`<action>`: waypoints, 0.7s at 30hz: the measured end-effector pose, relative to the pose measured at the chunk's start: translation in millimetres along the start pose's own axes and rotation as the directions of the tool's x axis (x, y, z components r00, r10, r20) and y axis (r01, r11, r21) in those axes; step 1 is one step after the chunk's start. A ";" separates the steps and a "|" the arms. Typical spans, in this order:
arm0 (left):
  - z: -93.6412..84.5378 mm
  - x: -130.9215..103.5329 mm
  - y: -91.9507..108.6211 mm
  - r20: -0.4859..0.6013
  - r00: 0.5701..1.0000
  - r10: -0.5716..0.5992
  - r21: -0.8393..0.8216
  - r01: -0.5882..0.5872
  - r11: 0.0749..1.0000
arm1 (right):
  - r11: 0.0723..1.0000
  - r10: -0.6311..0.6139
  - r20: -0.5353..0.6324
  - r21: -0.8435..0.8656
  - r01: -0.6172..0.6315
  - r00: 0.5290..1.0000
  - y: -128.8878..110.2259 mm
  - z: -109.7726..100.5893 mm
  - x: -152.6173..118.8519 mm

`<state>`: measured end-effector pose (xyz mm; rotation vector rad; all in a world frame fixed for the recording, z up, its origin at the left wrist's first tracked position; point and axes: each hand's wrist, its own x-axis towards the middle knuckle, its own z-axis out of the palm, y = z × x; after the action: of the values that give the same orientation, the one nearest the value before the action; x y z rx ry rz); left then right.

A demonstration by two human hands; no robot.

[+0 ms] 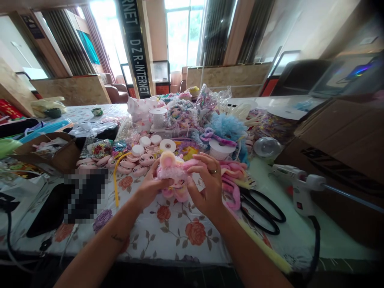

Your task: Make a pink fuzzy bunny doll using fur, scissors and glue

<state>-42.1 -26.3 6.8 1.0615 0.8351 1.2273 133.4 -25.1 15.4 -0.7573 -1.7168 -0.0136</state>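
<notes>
A small fuzzy pink doll point(172, 173) with a printed face and a yellow-and-pink ear is held above the flowered tablecloth. My left hand point(149, 188) grips it from the left side, thumb across its front near the face. On the other side, my right hand point(207, 180), wearing a ring, has its fingers curled around a fluffy pink ear piece point(192, 164) at the doll's upper right. The thumb of that hand rests near the doll's cheek. Fingertips behind the doll are hidden.
Black-handled scissors point(264, 212) and pink fuzzy strips point(232, 196) lie right of my hands. A hot glue gun point(300, 184) stands by a cardboard box point(339, 168). Doll face pieces point(141, 164), ribbon spools point(220, 149) and blue fluff point(228, 130) are piled behind. A yellow strip point(117, 180) lies left.
</notes>
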 end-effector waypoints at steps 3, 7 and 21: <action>-0.3 0.1 0.7 0.004 1.000 0.010 -0.002 -0.010 1.000 | 0.999 -0.032 0.030 -0.026 0.033 0.999 1.3 0.3 0.0; -1.7 0.6 -0.8 0.004 1.000 0.028 -0.037 -0.027 0.999 | 0.996 -0.048 0.031 -0.068 0.050 0.998 1.7 1.5 -0.3; -0.6 0.2 -1.9 -0.016 0.999 0.029 -0.067 -0.030 0.997 | 0.992 -0.057 -0.004 -0.112 0.056 0.998 -0.3 3.3 -2.5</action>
<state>-42.0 -26.0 4.8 1.0142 0.7865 1.2807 130.6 -25.2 12.3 -0.7897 -1.7417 -0.1517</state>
